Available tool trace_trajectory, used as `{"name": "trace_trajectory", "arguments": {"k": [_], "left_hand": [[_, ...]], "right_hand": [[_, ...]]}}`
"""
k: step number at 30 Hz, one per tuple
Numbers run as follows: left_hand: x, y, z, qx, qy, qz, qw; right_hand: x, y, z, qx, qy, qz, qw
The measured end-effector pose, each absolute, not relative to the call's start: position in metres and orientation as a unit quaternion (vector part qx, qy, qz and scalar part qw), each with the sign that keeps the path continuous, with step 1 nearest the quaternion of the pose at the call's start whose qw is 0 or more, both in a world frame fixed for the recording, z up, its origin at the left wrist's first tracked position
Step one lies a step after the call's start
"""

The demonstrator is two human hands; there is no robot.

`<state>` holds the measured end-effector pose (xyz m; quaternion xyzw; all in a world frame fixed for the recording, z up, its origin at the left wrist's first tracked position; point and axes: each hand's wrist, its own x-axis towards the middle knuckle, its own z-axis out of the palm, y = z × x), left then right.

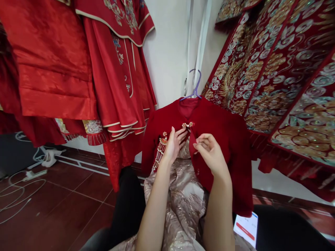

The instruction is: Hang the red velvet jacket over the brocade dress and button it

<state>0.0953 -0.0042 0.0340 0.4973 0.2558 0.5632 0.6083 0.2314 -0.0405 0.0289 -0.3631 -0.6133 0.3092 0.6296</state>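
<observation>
A dark red jacket (pixel 225 139) hangs on a purple hanger (pixel 195 85) in front of me. A pearl clasp (pixel 187 124) closes its collar, and a beaded tassel (pixel 160 151) hangs on its left front. My left hand (pixel 175 144) holds the left front edge just below the clasp, fingers curled round the cloth. My right hand (pixel 209 151) pinches the right front edge beside it. A beige brocade skirt (pixel 183 198) shows under the open jacket fronts and lies over my lap.
Red satin garments (pixel 78 62) hang at the left. Gold-embroidered red robes (pixel 282 69) hang at the right. A white wall (pixel 170 45) is behind. White cables and a power strip (pixel 32 174) lie on the dark red tile floor. A phone (pixel 246 226) rests by my right arm.
</observation>
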Motion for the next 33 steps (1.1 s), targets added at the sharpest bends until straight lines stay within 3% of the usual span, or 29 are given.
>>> {"name": "trace_trajectory", "arguments": {"k": [9,20,24,30,33], "left_hand": [[0.043,-0.014,0.036,0.534,0.329,0.470,0.621],[0.030,-0.005,0.016,0.488,0.389,0.552,0.552],[0.039,0.000,0.016,0.526,0.453,0.557,0.457],[0.036,0.000,0.014,0.584,0.546,0.588,0.121],[0.037,0.002,0.012,0.579,0.505,0.621,0.154]], "right_hand": [[0.170,-0.027,0.015,-0.312,-0.638,0.355,0.608],[0.166,0.006,-0.014,-0.405,-0.552,0.327,0.651],[0.172,0.004,-0.013,-0.418,-0.558,0.352,0.624],[0.181,-0.007,-0.005,-0.333,-0.560,0.479,0.589],[0.183,-0.011,-0.003,-0.332,-0.566,0.474,0.587]]}}
